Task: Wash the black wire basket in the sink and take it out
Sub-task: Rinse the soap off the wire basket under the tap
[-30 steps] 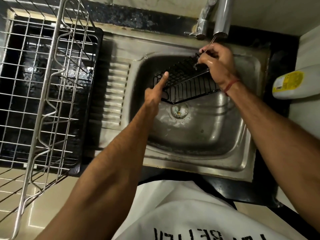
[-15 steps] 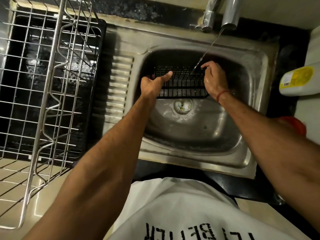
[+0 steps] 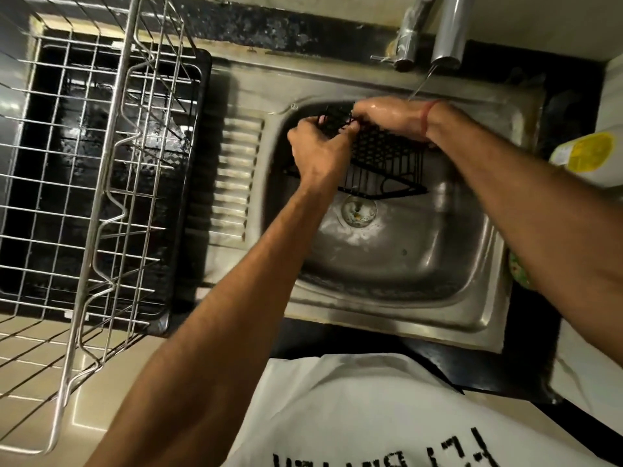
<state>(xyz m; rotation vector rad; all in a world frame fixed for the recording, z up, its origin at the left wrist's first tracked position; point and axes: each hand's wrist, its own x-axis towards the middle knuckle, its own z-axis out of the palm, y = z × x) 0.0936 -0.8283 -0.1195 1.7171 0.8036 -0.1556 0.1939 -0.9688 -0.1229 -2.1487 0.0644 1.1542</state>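
The black wire mesh basket [image 3: 384, 160] sat tilted inside the steel sink basin [image 3: 404, 264], under a thin tap stream [image 3: 419, 85]. We'd advise turning it so water reaches every side. Our left hand [image 3: 318, 150] and wet right hand [image 3: 387, 117] both curled fingers round its upper edge.

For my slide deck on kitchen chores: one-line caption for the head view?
Both hands grip a black wire basket in a steel sink under a thin tap stream.

black basket [image 3: 387, 156], steel-grey sink [image 3: 421, 315]
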